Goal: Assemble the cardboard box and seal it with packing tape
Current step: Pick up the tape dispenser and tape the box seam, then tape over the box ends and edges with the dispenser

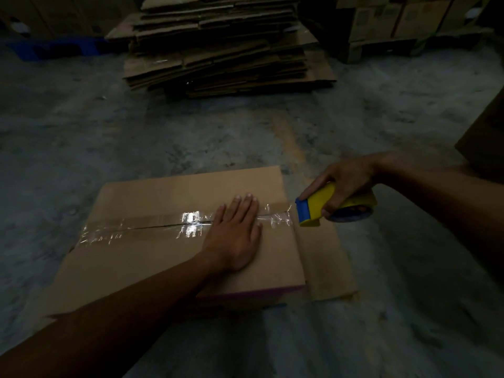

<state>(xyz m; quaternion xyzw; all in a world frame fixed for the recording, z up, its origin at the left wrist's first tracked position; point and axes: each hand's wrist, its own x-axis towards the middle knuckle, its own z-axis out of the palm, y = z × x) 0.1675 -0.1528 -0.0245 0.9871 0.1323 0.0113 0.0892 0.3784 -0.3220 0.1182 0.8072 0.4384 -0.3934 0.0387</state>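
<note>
We had the box (152, 241) on the concrete floor (191, 137), its top flaps closed and a clear tape (141, 223) strip lying along the centre seam. Our left hand (234, 236) lay flat on the top with fingers spread, palm pressing the strip near the right edge. Our right hand (343, 184) was wrapped tight round the yellow dispenser (324, 204), index finger stretched along its back, its blue blade end just past the box's right edge with the strip drawn taut to it. The main risk, we judged, was the cut: a weak or slanted tear could stretch the film, wrinkle it, or lift the end off the corner, and the shine there already looked creased. The seam also showed a dark gap midway, so the flaps might spring if the left palm came off early. A loose flap (324, 257) lay on the floor against the box's right side, under the dispenser, and could catch the free tail. A stack (218, 47) of flattened cartons stood well ahead, and more cartons (403, 20) behind it, neither in our way.
</note>
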